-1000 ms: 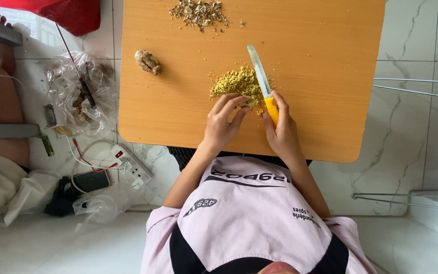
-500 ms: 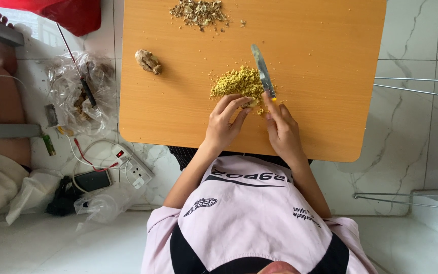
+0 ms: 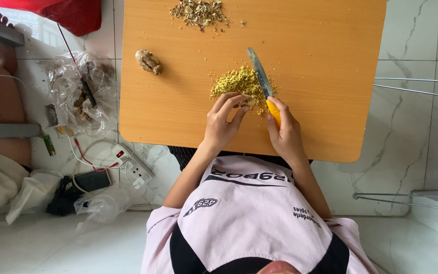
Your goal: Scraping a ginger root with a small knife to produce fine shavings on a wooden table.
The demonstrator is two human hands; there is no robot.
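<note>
I am gripping the yellow-handled steel knife in my closed right hand, its blade lying on the right edge of the yellow-green chopped heap, while my left hand is pressing curled fingertips into that heap at mid-frame. The orange wooden tabletop is leaving bare room left and right of the heap, its near edge just behind my wrists. A knobbly beige root is lying upper left, brown scraps at the top edge, and a crumpled clear plastic bag on the white floor at left.
</note>
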